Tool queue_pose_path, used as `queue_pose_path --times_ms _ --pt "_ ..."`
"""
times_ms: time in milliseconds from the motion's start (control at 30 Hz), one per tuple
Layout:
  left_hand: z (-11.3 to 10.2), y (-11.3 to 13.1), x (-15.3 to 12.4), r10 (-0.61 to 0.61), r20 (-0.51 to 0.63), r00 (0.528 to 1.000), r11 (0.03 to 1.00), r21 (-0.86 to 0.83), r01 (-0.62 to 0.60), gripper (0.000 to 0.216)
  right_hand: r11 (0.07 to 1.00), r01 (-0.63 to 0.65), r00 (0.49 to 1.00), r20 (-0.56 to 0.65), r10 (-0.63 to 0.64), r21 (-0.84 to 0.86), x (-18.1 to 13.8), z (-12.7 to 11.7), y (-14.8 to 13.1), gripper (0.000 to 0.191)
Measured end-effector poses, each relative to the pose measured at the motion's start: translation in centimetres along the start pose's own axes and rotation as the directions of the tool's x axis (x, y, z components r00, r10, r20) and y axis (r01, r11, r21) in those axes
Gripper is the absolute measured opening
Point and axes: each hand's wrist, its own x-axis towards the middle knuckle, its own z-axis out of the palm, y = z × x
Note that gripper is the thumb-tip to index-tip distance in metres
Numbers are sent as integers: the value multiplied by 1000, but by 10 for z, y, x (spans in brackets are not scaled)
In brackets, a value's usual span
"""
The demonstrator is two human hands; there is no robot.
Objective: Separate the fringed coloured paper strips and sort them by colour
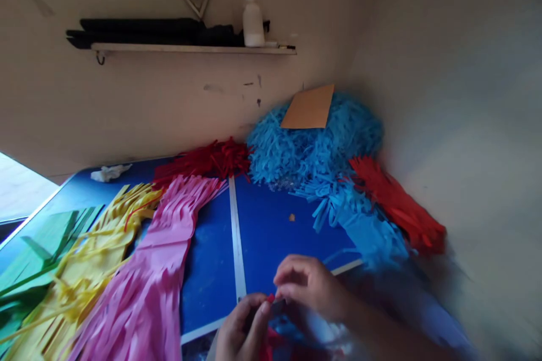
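Observation:
My left hand [242, 330] and my right hand [309, 287] meet low in the middle of the view, over the blue table [271, 231]. Their fingertips pinch together on a small red piece [271, 297], too small and blurred to name for sure. Below the hands lie more red bits and pale blurred material [296, 344]. A pink fringed paper strip [156, 271] runs just left of my left hand.
Fringed paper lies all round: yellow [97, 248], green [34, 254], dark red [207, 159], a blue heap [313, 146] with a brown card [309, 107] on it, and red [398, 203] by the right wall. A wall shelf [190, 49] carries a white bottle [253, 17].

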Motion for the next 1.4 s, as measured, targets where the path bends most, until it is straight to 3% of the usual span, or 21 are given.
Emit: queue_pose_path --times_ms 67,200,333,533,633,700,867,967,1033,1100,1133,1267,1400 --pt "1 2 -2 66 31 997 993 97 -69 41 990 -22 999 -46 28 138 -28 14 6 6" --pt "4 8 -5 224 110 968 936 254 -245 32 979 -13 995 -99 34 202 -48 18 16 6" --pt "12 10 -9 438 169 883 783 410 -467 22 951 -58 984 -141 105 305 -56 14 14 16" --pt "18 -2 -10 612 240 753 497 624 -603 19 997 -70 978 -194 71 15 -65 10 7 6" --pt "15 -1 -9 628 331 705 423 615 -665 17 992 -15 986 -165 -6 -127 -68 8 9 3" --pt "12 2 -8 607 349 714 444 596 -669 14 975 32 989 -134 -62 -219 -70 6 11 4" --pt "7 3 -12 511 302 805 577 573 -582 9 932 110 984 -97 -152 -346 -72 2 11 8" --pt "3 0 -13 490 291 822 625 540 -564 8 951 113 990 -53 -134 -287 -72 -1 9 20" --pt "2 -2 -13 489 297 820 639 517 -569 9 978 47 997 -43 -57 -205 -71 -3 8 24" --pt "2 -2 -12 503 300 810 640 500 -583 12 979 15 998 -63 -29 -202 -70 -5 7 13" --pt "3 -1 -12 516 304 800 633 494 -596 15 973 24 996 -76 -42 -229 -69 -5 8 5" --pt "9 5 -10 552 361 752 564 503 -655 12 954 86 989 -91 -116 -288 -71 -4 10 8" --pt "9 6 -9 566 347 748 523 550 -651 12 951 80 987 -106 -117 -299 -72 -4 7 9"
